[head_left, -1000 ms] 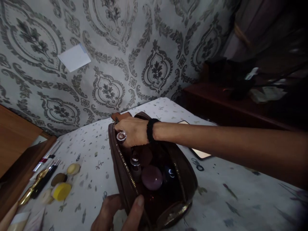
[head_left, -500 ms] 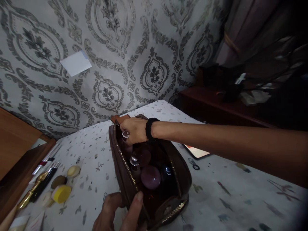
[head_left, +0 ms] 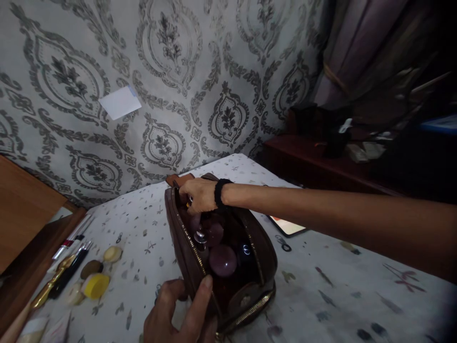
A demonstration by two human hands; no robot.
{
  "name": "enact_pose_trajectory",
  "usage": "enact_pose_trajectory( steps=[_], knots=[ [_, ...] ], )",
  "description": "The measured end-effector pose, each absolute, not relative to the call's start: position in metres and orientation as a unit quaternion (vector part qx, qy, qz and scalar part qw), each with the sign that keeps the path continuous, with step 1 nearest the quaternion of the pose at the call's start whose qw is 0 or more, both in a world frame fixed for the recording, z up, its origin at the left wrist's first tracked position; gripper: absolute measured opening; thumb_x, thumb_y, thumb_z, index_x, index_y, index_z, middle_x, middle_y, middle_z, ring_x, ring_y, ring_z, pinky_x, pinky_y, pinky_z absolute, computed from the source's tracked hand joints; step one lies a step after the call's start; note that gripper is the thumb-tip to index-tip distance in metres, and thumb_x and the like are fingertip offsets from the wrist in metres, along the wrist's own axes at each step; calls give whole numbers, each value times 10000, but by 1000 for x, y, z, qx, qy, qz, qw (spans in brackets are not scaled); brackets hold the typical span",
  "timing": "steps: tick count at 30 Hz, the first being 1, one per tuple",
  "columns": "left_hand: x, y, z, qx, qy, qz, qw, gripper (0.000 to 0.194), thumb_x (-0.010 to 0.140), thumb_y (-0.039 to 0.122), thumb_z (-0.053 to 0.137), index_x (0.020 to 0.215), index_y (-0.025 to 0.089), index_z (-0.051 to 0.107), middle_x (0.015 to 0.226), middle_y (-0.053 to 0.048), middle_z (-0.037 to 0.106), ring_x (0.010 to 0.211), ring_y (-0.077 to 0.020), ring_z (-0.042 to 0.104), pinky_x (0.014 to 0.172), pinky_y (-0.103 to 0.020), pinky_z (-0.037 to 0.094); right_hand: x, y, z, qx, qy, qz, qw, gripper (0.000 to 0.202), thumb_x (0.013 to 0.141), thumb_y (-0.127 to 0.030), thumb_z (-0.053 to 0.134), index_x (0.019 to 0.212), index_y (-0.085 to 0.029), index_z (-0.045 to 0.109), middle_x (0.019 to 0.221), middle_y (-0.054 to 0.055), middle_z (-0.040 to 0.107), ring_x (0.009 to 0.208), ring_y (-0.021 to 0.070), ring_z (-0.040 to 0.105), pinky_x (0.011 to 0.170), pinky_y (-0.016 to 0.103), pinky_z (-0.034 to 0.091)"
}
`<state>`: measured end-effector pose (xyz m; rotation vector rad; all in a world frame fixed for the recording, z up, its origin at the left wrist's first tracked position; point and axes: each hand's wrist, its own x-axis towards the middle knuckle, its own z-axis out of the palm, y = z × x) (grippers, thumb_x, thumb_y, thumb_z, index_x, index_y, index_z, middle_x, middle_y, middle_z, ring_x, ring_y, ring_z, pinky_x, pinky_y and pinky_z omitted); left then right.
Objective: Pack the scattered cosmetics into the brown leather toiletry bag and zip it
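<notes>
A brown zippered bag (head_left: 269,257) lies unzipped on the patterned white cloth. Inside it are a round purple item (head_left: 223,260), another purple one behind it and a small clear-topped bottle (head_left: 200,236). My right hand (head_left: 202,194), with a black band at the wrist, reaches into the far end of the bag; its fingers are bent around something small that I cannot make out. My left hand (head_left: 182,309) grips the near left edge of the bag between thumb and fingers.
At the left lie a yellow round container (head_left: 96,286), several small round items, brushes and a gold-handled tool (head_left: 53,281). A lit phone or tablet (head_left: 287,226) is partly under my right forearm. Behind stand a patterned wall and a dark red surface (head_left: 303,155) with clutter.
My right hand has shifted slightly within the far end of the bag, and the clear top seen at its fingers is now mostly hidden. The view has shifted a little.
</notes>
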<state>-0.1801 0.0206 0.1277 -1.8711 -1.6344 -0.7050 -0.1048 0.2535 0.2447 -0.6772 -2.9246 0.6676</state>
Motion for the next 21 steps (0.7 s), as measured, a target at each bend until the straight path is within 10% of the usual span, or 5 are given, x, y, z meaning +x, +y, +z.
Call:
enact_pose_trajectory(
  steps=[9, 21],
  knots=[
    [-181, 21, 131, -712, -598, -260, 262, 467, 879, 186, 514, 1328, 312, 543, 939, -58, 559, 742, -126, 624, 569, -182, 520, -100, 251, 255, -224, -941, 246, 56, 249, 718, -204, 684, 951, -138, 741, 889, 43, 727, 800, 153, 639, 646, 218, 428],
    [-173, 13, 147, -724, -591, -244, 259, 486, 918, 203, 483, 1400, 258, 467, 1038, -107, 564, 816, -160, 637, 617, -242, 555, -35, 172, 279, -157, -859, 351, 339, 379, 888, -345, 498, 550, -179, 454, 513, -35, 488, 507, 87, 426, 532, 223, 325]
  ],
)
